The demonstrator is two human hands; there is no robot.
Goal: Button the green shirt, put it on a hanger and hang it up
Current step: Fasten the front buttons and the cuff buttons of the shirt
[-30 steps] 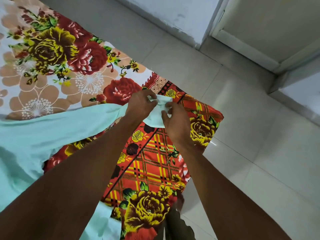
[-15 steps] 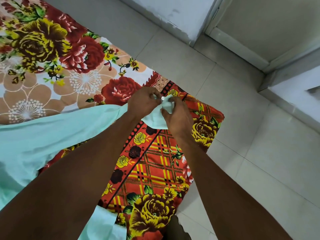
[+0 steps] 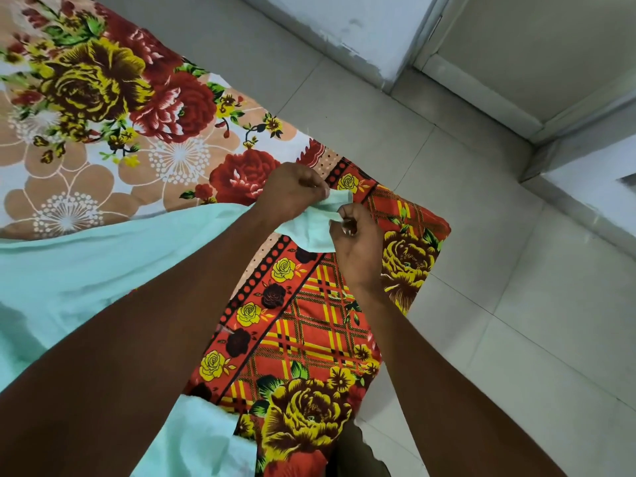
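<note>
The pale green shirt (image 3: pixel 103 270) lies spread over the floral bed, its body at the left and one sleeve stretched to the right. My left hand (image 3: pixel 292 194) pinches the upper edge of the sleeve cuff (image 3: pixel 320 225). My right hand (image 3: pixel 358 235) pinches the cuff's opposite edge from the right, fingers curled tight. Both hands hold the cuff a little above the bed's corner. No button shows between my fingers. No hanger is in view.
A floral bedsheet (image 3: pixel 137 132) covers the bed, with a red and yellow checked border (image 3: pixel 309 321) at its corner. Grey floor tiles (image 3: pixel 516 304) lie to the right. A wall corner (image 3: pixel 361 36) and a door frame (image 3: pixel 516 108) stand beyond.
My hands stay on the cuff at the bed's corner. The right hand has slid slightly apart from the left, and the small button seen between the fingers half a second ago no longer shows.
</note>
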